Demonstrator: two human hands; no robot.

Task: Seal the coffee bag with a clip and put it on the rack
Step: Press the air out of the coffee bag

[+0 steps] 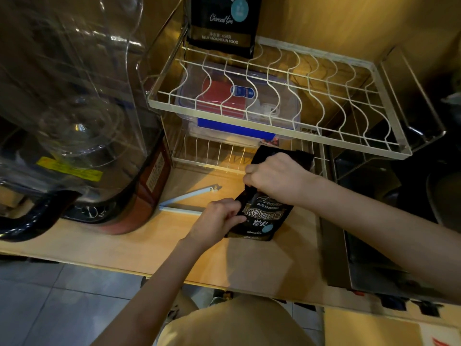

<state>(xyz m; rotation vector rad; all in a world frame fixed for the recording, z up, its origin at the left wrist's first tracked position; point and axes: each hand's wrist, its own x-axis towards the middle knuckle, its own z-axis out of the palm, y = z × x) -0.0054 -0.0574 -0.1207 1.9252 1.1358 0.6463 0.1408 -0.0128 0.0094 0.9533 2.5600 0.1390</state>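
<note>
A black coffee bag (262,217) lies on the wooden counter in front of the white wire rack (279,126). My right hand (277,177) grips the bag's upper part, with the bag's top sticking out beyond it toward the rack. My left hand (219,219) pinches the bag's left edge lower down. A pale blue sealing clip (185,202) lies spread in a V on the counter just left of my left hand, untouched. A second black coffee bag (223,21) stands upright at the back of the rack's upper shelf.
A large blender with a clear cover (74,116) fills the left side of the counter. A clear lidded box (237,106) holding red and blue items sits on the rack's lower shelf. A dark sink area (399,196) lies to the right. The counter's front edge (174,273) runs near my body.
</note>
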